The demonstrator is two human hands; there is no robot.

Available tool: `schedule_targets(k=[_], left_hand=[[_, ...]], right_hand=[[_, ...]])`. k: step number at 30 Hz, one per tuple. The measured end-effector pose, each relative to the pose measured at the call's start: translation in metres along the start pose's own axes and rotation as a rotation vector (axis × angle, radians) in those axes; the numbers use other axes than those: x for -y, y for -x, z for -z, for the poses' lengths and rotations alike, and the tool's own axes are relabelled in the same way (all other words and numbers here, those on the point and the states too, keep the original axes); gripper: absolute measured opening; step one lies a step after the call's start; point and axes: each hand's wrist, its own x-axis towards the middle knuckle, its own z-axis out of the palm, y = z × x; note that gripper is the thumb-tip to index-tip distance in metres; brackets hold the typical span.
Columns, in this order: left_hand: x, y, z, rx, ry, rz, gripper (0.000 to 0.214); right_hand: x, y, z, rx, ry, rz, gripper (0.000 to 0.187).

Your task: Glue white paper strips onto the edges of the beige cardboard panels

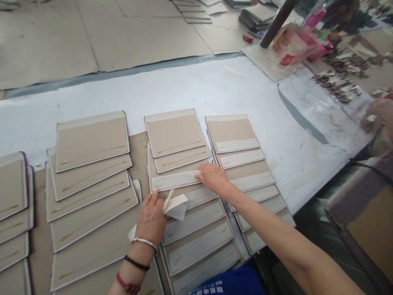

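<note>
My left hand [151,219] is closed round a few loose white paper strips [177,207], which stick out past the thumb side. Its fingertips also touch the left lower corner of a beige panel [181,167] in the middle column. Along that panel's lower edge lies a white strip [175,179]. With bent fingers, my right hand [213,177] pinches or presses the strip's right end; its fingertips are partly hidden. Below, overlapping panels [198,241] carry white strips. Two panels above [175,133] show brown glue lines and no strip.
To the left, a column of overlapping panels [92,141] bears glue lines, and another stack [12,186] stands at the edge. The right column [231,129] has strips on it. A pink basket [291,43], a dark pole [279,22] and another person's hand [380,108] are at the right.
</note>
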Motion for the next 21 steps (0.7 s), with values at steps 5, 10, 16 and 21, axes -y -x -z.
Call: schedule_targets(k=[5, 10, 16, 21], left_hand=[[-0.002, 0.000, 0.001, -0.004, 0.028, 0.015, 0.023], [-0.003, -0.001, 0.005, 0.030, 0.026, 0.038, 0.023], [-0.002, 0.000, 0.004, -0.008, 0.064, 0.039, 0.024], [-0.002, 0.002, 0.002, -0.035, 0.092, 0.039, 0.026]], right_hand=[[-0.002, 0.003, 0.001, -0.046, 0.018, -0.086, 0.037], [-0.014, 0.007, 0.006, -0.042, 0.013, -0.185, 0.035], [-0.032, 0.020, 0.003, -0.120, -0.013, -0.124, 0.018], [-0.033, 0.031, -0.019, -0.249, -0.011, 0.153, 0.033]])
